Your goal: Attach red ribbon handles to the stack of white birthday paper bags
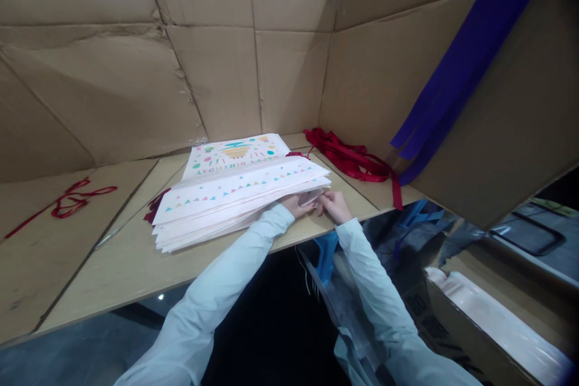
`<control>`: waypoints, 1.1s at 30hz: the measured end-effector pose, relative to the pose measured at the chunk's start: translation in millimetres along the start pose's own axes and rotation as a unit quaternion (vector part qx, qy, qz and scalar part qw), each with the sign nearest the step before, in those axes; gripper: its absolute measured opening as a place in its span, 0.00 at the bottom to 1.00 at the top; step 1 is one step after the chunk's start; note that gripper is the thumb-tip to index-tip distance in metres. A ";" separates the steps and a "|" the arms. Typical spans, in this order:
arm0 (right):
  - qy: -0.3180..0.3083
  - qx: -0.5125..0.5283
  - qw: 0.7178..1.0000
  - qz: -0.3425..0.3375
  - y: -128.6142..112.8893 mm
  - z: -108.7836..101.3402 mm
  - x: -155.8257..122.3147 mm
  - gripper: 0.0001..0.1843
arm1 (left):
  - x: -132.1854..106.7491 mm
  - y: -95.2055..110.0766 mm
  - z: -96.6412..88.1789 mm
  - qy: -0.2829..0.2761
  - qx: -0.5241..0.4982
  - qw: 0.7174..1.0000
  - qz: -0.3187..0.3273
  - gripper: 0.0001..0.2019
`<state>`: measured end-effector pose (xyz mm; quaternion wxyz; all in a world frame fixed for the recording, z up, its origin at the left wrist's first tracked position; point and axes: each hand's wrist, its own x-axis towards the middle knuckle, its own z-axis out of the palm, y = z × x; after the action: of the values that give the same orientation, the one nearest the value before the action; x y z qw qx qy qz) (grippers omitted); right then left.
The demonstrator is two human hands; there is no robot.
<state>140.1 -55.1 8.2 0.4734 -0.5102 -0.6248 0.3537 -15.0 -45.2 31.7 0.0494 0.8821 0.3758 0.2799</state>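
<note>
A person's left hand and right hand met at the near edge of a stack of white paper gift bags, fingers curled close together against the pile; whether they pinched a single bag could not be told. The stack lay on a wooden worktop, overlapping a bag printed "Happy Birthday", with a tangle of red ribbon just beside it and a cardboard wall behind.
</note>
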 end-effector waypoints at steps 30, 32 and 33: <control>-0.039 -0.369 0.926 -0.070 1.4 7.3 0.3 0.20 | -14.0 17.1 8.6 -0.049 0.121 0.990 -0.056 0.14; -0.025 -0.368 0.927 -0.065 4.2 7.6 1.2 0.19 | -10.9 11.7 8.4 -0.037 0.094 0.992 -0.082 0.14; -0.019 -0.366 0.928 -0.064 5.3 7.8 1.5 0.19 | -9.9 9.7 7.5 -0.032 0.088 0.991 -0.095 0.14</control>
<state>134.2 -52.1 1.2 0.2635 -0.6002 -0.7510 0.0796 -10.3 -58.0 23.8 0.0100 0.8519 0.4789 0.2114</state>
